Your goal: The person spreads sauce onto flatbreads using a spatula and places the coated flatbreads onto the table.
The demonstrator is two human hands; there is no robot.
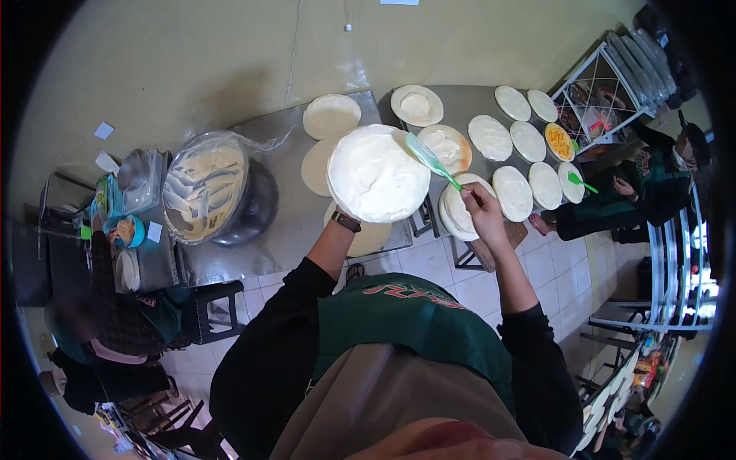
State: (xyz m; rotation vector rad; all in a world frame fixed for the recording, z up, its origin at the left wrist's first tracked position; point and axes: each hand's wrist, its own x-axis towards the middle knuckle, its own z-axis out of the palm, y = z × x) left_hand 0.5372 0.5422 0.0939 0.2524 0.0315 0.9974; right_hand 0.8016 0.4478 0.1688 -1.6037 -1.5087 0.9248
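A round cake layer (379,173) topped with white cream is raised in front of me. My left hand (340,215) supports it from beneath, its fingers hidden; a dark watch is on that wrist. In my right hand (481,204) is the handle of a green spatula (431,161), fingers closed around it. The spatula's pale blade lies over the right edge of the cream. Below and left of the raised layer, plain round layers (331,116) lie on the metal table. Close to my right hand, a stack of rounds (454,215) stands at the other table's near edge.
A big bowl of cream (205,184) lined with plastic stands on the left table (295,249). Several cream-covered rounds (512,193) fill the right table, one with an orange topping (559,142). A second green spatula (583,182) lies there. People work at far left and right.
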